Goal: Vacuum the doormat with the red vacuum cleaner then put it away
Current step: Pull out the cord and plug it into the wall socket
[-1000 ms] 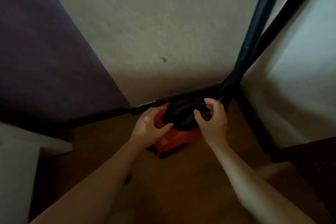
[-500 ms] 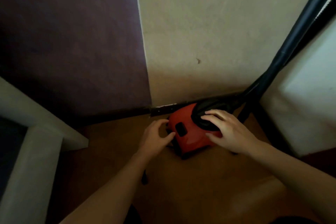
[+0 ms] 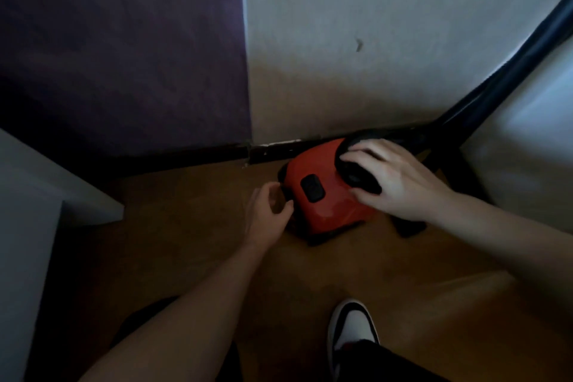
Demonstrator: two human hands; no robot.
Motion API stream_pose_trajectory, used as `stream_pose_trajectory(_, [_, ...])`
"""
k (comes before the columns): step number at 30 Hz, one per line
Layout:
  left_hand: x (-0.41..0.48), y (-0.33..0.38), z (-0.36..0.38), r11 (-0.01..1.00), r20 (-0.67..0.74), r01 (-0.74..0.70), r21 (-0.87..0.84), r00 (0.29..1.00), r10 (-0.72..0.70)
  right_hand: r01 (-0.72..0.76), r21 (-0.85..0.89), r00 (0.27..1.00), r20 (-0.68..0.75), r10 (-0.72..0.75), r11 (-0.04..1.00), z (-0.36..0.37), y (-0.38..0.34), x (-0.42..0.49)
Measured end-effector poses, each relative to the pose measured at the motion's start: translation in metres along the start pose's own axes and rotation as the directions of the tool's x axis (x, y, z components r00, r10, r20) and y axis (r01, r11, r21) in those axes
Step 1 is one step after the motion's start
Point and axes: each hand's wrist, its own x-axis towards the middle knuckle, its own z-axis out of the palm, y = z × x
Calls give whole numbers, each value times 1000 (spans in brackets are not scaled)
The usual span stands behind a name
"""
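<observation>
Looking down into the corner now, the red vacuum cleaner (image 3: 325,211) sits on the wooden floor (image 3: 201,245), tucked close to the dark skirting board (image 3: 201,156) under the pale wall (image 3: 341,25). The right hand (image 3: 400,186) is down on it, fingers spread and laid flat over the black domed top (image 3: 355,178), and the palm covers most of that dome. The left hand (image 3: 266,214) sits just beside the machine's left flank, fingers curled in towards the thumb. It's dim there, and I cannot tell whether it pinches anything. A black button (image 3: 312,188) shows on the red shell between the two hands. The black hose (image 3: 508,71) climbs away to the right and is cut off by the frame edge. At the bottom is a black-and-white shoe (image 3: 352,329), its heel hidden, and a white cabinet (image 3: 28,226) is clipped at the left.
</observation>
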Motion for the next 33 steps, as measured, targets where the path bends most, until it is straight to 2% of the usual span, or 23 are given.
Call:
stream_pose_trajectory(3, [2,-12,3,994,49,80,-80,996,-77,28,-70,1000,-6,-29,997,14,11,10])
stream_pose_trajectory(6, [-3,-22,8,970,121,176,-170,980,-157,-4,-84,1000,-4,4,996,27,16,20])
stream_pose_trajectory(11, [-10,-32,8,967,230,167,-192,966,-121,-15,-127,992,-123,-1,992,48,13,28])
stream_pose_trajectory(16, [-21,-22,0,1000,155,20,21,988,-23,-27,-141,986,-165,3,990,51,12,27])
stream_pose_trajectory(19, [-21,-22,1,999,224,-26,46,974,15,-54,-159,985,-170,26,986,55,10,28])
stream_pose_trajectory(21, [-24,-23,2,1000,265,2,17,964,-6,-84,-170,980,-191,51,982,58,7,29])
stream_pose_trajectory(24, [-24,-29,3,997,251,71,-38,966,-59,-123,-162,962,-262,78,979,62,3,31])
stream_pose_trajectory(28, [-22,-39,2,992,275,125,25,953,-127,-150,-154,957,-270,104,977,64,1,33])
stream_pose_trajectory(33, [-8,-48,-4,961,135,276,-1,952,-273,-151,-177,966,-237,107,973,60,3,33])
